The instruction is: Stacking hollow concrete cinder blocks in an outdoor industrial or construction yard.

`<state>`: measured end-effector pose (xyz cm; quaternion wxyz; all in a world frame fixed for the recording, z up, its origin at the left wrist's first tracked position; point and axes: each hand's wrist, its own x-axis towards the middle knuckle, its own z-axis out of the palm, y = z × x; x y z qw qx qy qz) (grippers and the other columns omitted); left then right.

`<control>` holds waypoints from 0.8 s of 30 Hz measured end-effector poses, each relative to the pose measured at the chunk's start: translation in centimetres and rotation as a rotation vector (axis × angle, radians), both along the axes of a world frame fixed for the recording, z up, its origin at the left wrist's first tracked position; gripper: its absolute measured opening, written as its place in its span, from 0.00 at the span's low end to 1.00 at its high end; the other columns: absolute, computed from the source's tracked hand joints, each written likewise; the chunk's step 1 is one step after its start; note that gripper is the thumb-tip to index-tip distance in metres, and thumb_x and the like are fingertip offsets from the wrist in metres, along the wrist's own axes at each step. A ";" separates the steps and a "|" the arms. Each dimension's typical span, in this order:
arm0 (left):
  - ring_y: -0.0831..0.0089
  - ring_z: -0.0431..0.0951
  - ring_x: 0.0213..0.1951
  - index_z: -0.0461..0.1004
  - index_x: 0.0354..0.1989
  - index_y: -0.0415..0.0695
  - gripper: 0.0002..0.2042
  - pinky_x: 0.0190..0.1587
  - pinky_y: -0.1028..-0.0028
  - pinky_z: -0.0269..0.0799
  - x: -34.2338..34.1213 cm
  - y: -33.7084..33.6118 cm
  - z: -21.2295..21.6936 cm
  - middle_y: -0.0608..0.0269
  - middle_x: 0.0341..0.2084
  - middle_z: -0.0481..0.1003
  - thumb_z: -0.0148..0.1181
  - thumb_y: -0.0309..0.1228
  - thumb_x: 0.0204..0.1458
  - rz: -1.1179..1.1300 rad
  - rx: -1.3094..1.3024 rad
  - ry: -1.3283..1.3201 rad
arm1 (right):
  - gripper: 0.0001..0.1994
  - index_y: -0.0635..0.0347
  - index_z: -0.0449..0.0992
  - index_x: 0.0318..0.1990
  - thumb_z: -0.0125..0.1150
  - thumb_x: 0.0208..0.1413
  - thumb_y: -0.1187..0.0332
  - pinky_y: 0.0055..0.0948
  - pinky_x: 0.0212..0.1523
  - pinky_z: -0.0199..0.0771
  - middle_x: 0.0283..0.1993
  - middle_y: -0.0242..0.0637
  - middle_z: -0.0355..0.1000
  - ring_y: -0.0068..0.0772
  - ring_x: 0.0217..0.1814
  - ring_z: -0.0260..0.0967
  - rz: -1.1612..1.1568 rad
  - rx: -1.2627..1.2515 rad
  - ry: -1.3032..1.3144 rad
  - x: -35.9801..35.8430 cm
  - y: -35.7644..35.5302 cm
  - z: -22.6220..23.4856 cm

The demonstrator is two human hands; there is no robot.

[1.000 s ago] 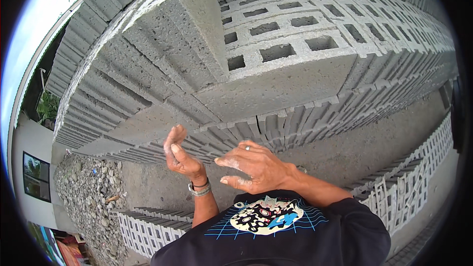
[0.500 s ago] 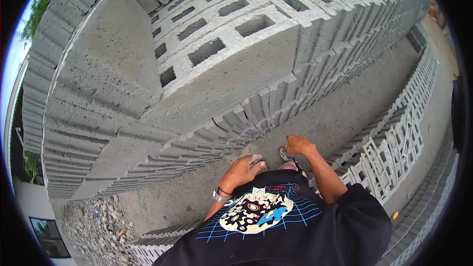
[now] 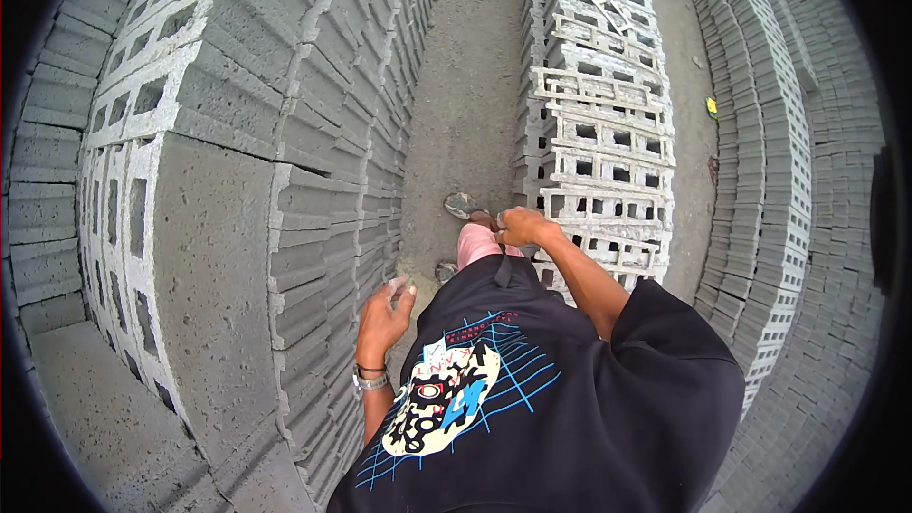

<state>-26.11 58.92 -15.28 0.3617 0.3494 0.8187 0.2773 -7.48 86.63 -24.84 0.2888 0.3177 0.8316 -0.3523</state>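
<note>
My left hand [image 3: 384, 317] hangs beside the tall stack of grey concrete blocks [image 3: 318, 256], apart from it. Its thumb and fingers are spaced, with nothing seen between them; a metal watch [image 3: 370, 379] circles the wrist. Over my pink-clad leg [image 3: 475, 245] is my right hand [image 3: 525, 226], its fingers curled in and their inner side hidden, so I cannot make out whether anything is in them. A low row of pale hollow blocks [image 3: 608, 166] stands just beyond that hand, on the right.
Between the two stacks runs a strip of bare ground [image 3: 461, 85], where my shoe [image 3: 462, 205] shows. Farther right rises another long block wall [image 3: 760, 133], with a small yellow thing [image 3: 712, 106] near its foot. Flat block faces [image 3: 114, 408] lie at lower left.
My view has swung right, so the aisle now runs straight ahead and the tall stack sits at the left. Both hands remain low before my body, the left one nearer the tall stack.
</note>
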 end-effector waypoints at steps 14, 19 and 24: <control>0.57 0.83 0.45 0.77 0.51 0.35 0.20 0.49 0.65 0.74 -3.1 18.7 -1.7 0.43 0.41 0.81 0.57 0.40 0.60 -0.370 -0.168 -0.010 | 0.24 0.63 0.79 0.50 0.61 0.58 0.50 0.47 0.55 0.73 0.50 0.55 0.77 0.57 0.55 0.74 -0.639 -0.017 0.200 1.9 8.2 -4.9; 0.66 0.81 0.44 0.76 0.52 0.34 0.20 0.49 0.68 0.74 -6.0 24.5 -10.5 0.49 0.40 0.82 0.55 0.40 0.63 -0.537 -0.172 -0.117 | 0.21 0.65 0.81 0.44 0.60 0.58 0.52 0.48 0.51 0.74 0.44 0.56 0.78 0.59 0.52 0.75 -0.946 -0.048 0.289 3.6 7.1 -3.7; 0.78 0.80 0.34 0.77 0.51 0.42 0.20 0.32 0.78 0.70 -6.9 28.0 -16.1 0.63 0.36 0.82 0.57 0.46 0.62 -0.411 -0.400 -0.316 | 0.18 0.68 0.79 0.36 0.57 0.59 0.58 0.52 0.46 0.73 0.37 0.61 0.77 0.63 0.44 0.75 -1.257 0.026 0.345 7.7 1.3 -3.7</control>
